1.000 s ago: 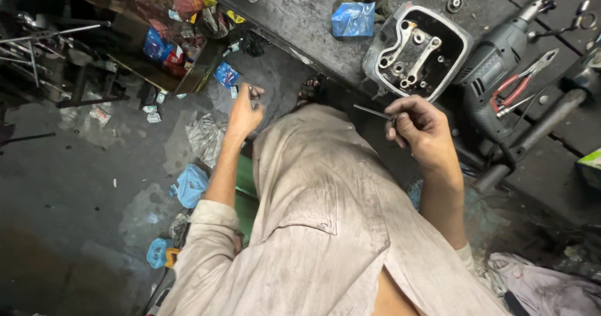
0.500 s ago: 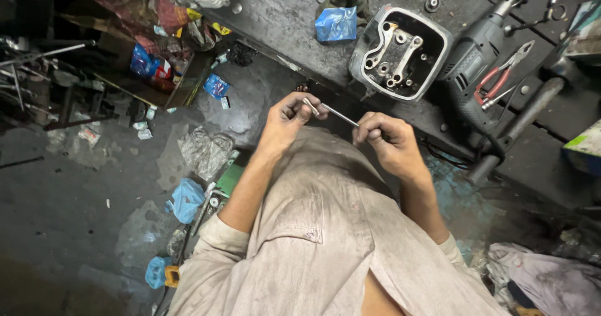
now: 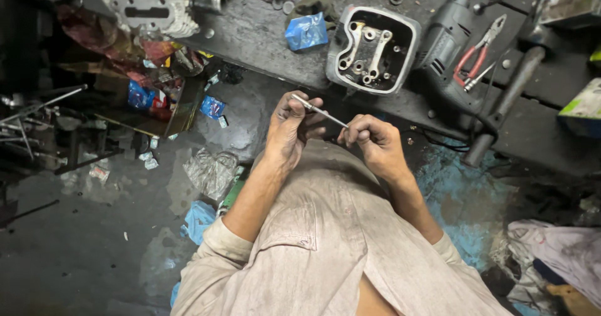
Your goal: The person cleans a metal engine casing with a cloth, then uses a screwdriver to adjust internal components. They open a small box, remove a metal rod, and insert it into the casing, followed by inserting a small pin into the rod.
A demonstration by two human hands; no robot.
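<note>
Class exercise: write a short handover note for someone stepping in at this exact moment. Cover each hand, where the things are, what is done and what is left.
Left hand: grips one end of the thin metal rod.
Right hand: pinches the rod's other end, above the lap.
Bench: open metal engine cover, drill, red-handled pliers, blue packet.
Done: rod is in hand.
Left: rod not yet at the cover.
</note>
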